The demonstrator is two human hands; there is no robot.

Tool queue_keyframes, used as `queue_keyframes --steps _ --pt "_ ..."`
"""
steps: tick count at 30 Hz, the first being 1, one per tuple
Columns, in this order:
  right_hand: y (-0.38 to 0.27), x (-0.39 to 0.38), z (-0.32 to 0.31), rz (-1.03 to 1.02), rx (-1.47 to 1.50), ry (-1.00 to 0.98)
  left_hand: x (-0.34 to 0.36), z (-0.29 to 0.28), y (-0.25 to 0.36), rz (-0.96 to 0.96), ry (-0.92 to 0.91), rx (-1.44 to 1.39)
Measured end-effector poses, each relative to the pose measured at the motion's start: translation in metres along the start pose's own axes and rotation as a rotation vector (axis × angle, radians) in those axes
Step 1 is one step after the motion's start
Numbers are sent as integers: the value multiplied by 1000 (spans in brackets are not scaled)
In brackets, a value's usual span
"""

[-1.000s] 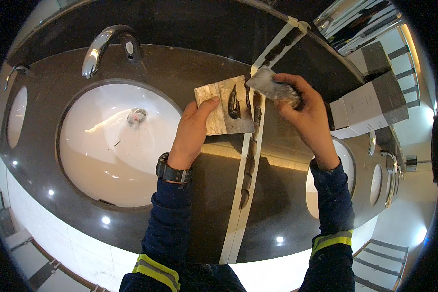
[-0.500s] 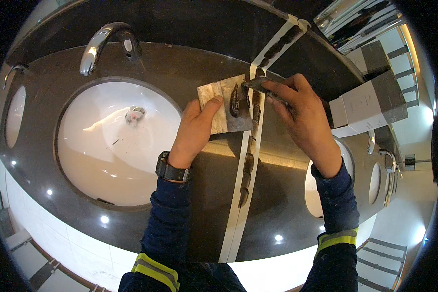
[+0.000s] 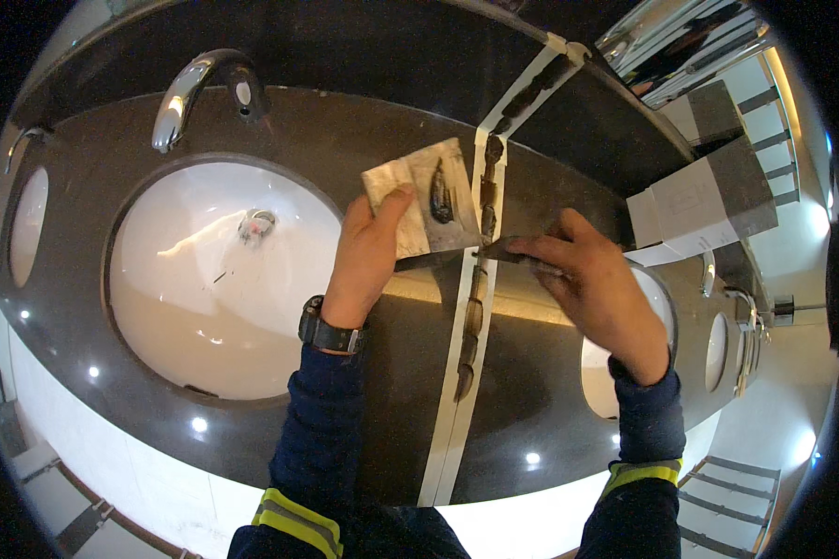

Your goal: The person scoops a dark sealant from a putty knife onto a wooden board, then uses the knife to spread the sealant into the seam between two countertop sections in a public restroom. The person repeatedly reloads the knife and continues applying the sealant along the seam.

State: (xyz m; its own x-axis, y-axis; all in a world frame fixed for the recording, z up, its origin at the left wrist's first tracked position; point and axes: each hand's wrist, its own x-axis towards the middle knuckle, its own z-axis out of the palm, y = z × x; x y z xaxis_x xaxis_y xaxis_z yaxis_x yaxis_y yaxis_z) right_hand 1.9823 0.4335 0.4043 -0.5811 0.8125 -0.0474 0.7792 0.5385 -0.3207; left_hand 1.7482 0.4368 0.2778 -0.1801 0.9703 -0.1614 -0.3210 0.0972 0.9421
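a shared washroom, by the look of it: one long, dark worktop (image 3: 531, 419) has several white oval basins (image 3: 224, 317) set into it in a row, with curved chrome taps (image 3: 171, 114) behind them.

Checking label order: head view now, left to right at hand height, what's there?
Far-left basin, large white basin, left hand, board with dark smear, taped seam, right hand, white-and-grey box.

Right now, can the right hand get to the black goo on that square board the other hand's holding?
Probably yes: the black goo faces up on the square board, clear of the left hand, and the right hand, holding a flat tool, is close by; nothing visible stands between.
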Motion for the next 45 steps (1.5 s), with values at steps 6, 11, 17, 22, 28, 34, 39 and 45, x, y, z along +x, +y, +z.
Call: queue_keyframes --steps 6,11,17,22,28,34,39,45 --pt "58 42 -29 76 -228 607 3 -1 -9 93 28 -119" --pt "92 79 -22 113 -394 800 3 1 -9 102 -3 -152" --pt "91 96 -11 122 -349 896 1 -3 -10 133 1 -135" --pt "92 101 -3 58 -340 1020 3 -4 -11 136 -3 -108" --pt "95 105 3 105 -252 1090 3 -2 -12 70 11 -131" --pt "100 115 1 42 -307 1104 1 2 0 -16 31 -204" --pt "104 118 -1 46 -345 1080 1 3 1 -51 44 -205" --pt "96 118 -8 108 -301 1023 2 4 0 -76 45 -239"
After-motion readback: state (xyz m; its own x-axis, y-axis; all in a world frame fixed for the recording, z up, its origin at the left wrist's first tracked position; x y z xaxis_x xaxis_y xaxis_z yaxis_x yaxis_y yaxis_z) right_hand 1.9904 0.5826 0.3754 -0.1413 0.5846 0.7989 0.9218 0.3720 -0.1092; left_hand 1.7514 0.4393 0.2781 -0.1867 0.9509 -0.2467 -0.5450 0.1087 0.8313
